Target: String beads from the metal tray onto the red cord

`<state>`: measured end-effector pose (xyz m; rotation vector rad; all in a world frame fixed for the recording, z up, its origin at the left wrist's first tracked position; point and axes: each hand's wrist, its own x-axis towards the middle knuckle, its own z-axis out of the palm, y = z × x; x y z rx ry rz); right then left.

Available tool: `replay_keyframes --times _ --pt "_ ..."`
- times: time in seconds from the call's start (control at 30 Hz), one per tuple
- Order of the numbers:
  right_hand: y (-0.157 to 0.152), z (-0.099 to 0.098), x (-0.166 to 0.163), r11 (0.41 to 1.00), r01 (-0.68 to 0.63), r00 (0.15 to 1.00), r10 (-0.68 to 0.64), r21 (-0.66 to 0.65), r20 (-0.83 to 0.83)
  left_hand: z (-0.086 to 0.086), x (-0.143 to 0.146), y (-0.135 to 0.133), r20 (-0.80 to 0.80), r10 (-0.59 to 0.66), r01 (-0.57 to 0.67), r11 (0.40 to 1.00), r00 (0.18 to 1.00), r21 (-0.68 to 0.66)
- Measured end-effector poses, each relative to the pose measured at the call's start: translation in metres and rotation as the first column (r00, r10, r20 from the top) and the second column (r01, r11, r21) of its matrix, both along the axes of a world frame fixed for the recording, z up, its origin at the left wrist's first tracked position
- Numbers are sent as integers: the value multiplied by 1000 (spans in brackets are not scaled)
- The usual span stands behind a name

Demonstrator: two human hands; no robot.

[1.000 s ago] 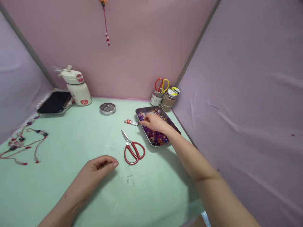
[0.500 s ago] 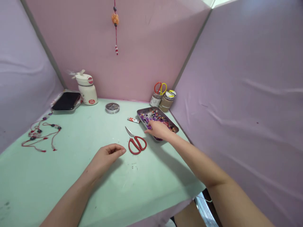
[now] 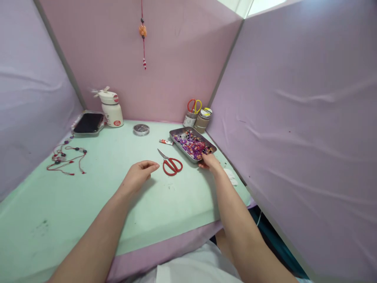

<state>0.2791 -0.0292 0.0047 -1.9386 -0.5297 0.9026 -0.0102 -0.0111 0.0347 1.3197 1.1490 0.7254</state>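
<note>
Right hand (image 3: pixel 209 161): the grip rests on the near right corner of the metal tray (image 3: pixel 179 147), fingertips on its rim. I cannot tell whether the fingers are clamped on the rim or merely touching it. The forearm runs back to the near right edge of the surface (image 3: pixel 88 196).

The tray lies at an angle on the far right part of the surface, just beside the right wall. It is filled with mixed beads (image 3: pixel 193 144), mostly purple, with some red and dark ones.

Left hand (image 3: pixel 138 177): it rests on the surface near the middle, the grip drawn together, thumb tip against the forefinger and the other fingers curled. Whether anything is pinched between them is too small to tell.

The red-handled scissors (image 3: pixel 172 165) lie flat just right of the left hand, between it and the tray, blades pointing far and left. They are not touched.

Further out:
- A small red and white tube (image 3: pixel 165 142) lies just left of the tray.
- A round flat tin (image 3: pixel 141 129) sits beyond it.
- Two jars (image 3: pixel 198 119) stand in the far right corner, one holding a second pair of scissors.
- A white bottle (image 3: pixel 112 113) and a dark flat device (image 3: pixel 88 123) are far left.
- Red beaded cords (image 3: pixel 66 157) lie at the left.
</note>
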Motion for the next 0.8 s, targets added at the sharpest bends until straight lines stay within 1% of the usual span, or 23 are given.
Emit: replay_keyframes --times 0.07,0.17,0.3,0.33,0.4,0.5,0.67,0.8 --pt "2 6 3 999 24 1000 -24 30 16 0 -1 1 22 12 -12 1000 1000 -8" --pt "-14 22 19 999 10 998 -13 50 54 -2 -2 2 73 19 -19 1000 997 -10" --pt "-47 46 56 995 -80 980 89 -57 176 -5 -4 4 96 7 -7 1000 995 -6" --pt "-53 51 64 990 -116 973 130 -84 193 -5 -4 4 90 3 -3 1000 996 -7" --pt "-58 58 75 979 -184 951 201 -92 236 -5 -5 4 77 -6 6 1000 997 -7" --pt "-61 63 80 964 -250 924 266 -91 276 -4 -5 3 64 -13 13 1000 998 -4" --pt "-62 63 76 963 -269 935 263 -5 238 0 -5 2 63 12 -11 1000 998 -14" --pt "-45 61 83 939 -343 918 331 17 218 2 -5 2 51 34 -34 999 998 -12"
